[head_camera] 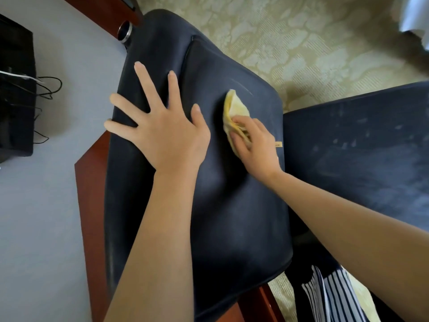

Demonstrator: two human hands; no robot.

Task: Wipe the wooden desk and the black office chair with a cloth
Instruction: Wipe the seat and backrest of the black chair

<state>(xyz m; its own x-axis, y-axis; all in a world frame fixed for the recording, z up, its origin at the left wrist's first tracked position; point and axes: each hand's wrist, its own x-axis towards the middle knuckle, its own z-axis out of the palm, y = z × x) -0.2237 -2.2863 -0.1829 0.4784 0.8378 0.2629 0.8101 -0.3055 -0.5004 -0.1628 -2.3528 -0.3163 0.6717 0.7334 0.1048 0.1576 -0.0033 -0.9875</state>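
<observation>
Floor: carpet (313, 43), pale yellow-green with a leaf-like pattern, filled the upper right of the view. Wall (34, 217): plain grey, along the left side. Black box-like device (16, 89) sat at the left edge against the wall; kind could not be determined. Thin black cables (50, 87) looped out from its right side, one white cable among them. Striped fabric (334, 296), dark blue and white, hung at the bottom right. White cloth-like material (415, 15), blurred, occupied the top right corner.
</observation>
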